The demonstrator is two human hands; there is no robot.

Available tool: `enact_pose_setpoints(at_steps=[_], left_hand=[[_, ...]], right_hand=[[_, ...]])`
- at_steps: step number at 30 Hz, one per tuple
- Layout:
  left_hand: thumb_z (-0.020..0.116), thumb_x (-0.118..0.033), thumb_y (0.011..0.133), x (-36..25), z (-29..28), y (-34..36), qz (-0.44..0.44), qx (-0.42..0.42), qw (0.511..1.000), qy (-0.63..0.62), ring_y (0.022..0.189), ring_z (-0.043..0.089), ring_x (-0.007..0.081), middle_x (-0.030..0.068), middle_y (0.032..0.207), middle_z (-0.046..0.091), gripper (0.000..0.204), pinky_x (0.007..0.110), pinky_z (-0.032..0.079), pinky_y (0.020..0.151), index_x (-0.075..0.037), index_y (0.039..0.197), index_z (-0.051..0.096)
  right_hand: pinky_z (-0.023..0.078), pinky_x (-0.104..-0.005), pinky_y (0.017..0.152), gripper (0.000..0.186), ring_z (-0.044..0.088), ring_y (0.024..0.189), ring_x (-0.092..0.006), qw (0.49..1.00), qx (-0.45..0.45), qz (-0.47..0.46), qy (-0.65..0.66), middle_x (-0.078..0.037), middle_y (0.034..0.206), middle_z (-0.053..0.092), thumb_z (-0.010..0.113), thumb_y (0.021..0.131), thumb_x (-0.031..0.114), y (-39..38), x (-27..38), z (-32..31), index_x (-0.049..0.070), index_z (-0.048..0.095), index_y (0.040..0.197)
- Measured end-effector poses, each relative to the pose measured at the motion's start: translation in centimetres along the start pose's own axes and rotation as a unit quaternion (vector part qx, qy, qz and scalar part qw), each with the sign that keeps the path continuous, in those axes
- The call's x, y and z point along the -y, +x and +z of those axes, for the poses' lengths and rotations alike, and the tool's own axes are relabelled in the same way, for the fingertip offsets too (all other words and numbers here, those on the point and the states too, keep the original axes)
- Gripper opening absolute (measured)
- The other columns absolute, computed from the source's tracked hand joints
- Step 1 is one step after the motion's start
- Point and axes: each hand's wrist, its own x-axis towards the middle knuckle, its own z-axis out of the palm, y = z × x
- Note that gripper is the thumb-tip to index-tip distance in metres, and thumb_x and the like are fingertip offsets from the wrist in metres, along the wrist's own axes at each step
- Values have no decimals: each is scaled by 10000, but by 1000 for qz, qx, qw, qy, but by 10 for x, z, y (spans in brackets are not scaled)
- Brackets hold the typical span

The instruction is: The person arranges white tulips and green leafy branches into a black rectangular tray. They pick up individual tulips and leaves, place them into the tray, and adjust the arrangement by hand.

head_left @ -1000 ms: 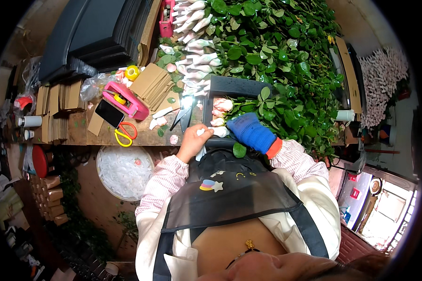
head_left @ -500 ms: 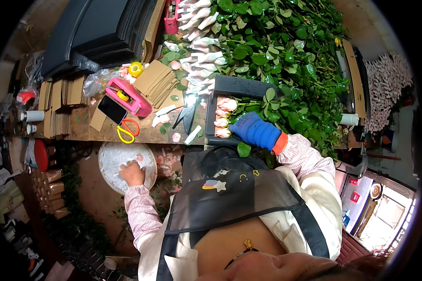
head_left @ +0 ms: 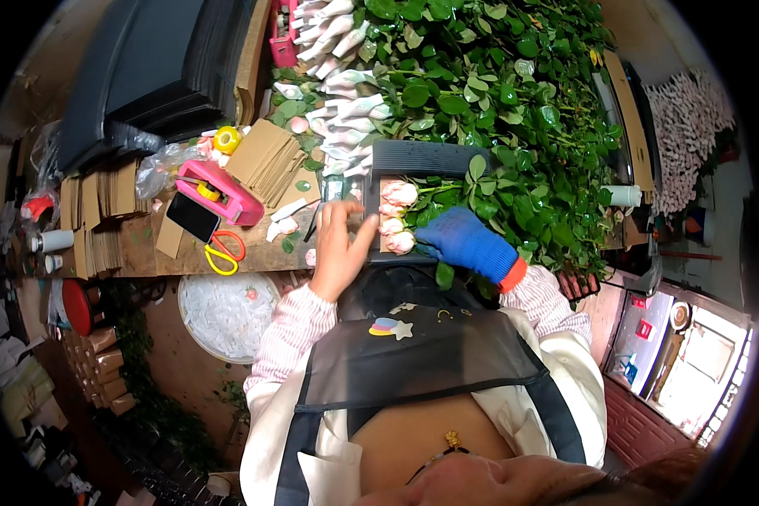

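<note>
Pink roses [head_left: 398, 195] lie in a short stack along a dark corrugated frame [head_left: 430, 158], heads to the left and leafy stems to the right. My right hand [head_left: 471, 244], in a blue knitted glove with an orange cuff, is closed just right of the lowest rose head, at its stem; the fingertips are partly hidden. My bare left hand [head_left: 342, 249] is over the table's front edge, left of the roses, with fingers spread and nothing visible in them. A round tub [head_left: 228, 358] of white sleeve-like pieces stands below the table on the left.
White-sleeved rose heads [head_left: 346, 110] line the left of a large heap of green foliage [head_left: 481, 76]. On the left are a pink tape dispenser [head_left: 240, 202], a phone [head_left: 192, 218], red-and-yellow-handled scissors [head_left: 223, 253], cardboard pieces [head_left: 266, 160] and stacked black sheets [head_left: 169, 63].
My left hand has left the tub and moved up and right to the table beside the roses. My right hand stays by the rose stems. The view has shifted slightly.
</note>
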Motion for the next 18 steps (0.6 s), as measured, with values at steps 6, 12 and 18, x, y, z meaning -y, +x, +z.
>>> enact_pose_setpoints(at_steps=[6,12,18], left_hand=[[900,-274,754,-34,14,-16,80,60,994,52,833,627,266,34,869,658,368,385,462,756,-121,1037,721],[828,-148,786,-35,37,-15,146,35,989,17,866,628,276,32,922,664,286,397,455,764,-136,1053,726],[799,-91,775,-33,39,-18,160,32,987,3,870,624,276,30,960,670,292,397,451,765,-142,1052,725]], right_hand=[[510,-475,690,190,671,773,-325,993,-106,23,41,-72,818,675,714,880,317,-25,-2,17,205,668,1027],[518,-460,737,266,679,827,-309,987,-138,62,58,-70,867,688,729,881,358,-30,1,22,205,700,1097],[524,-464,757,294,682,852,-315,987,-136,59,61,-75,898,702,717,891,380,-30,-2,26,215,714,1134]])
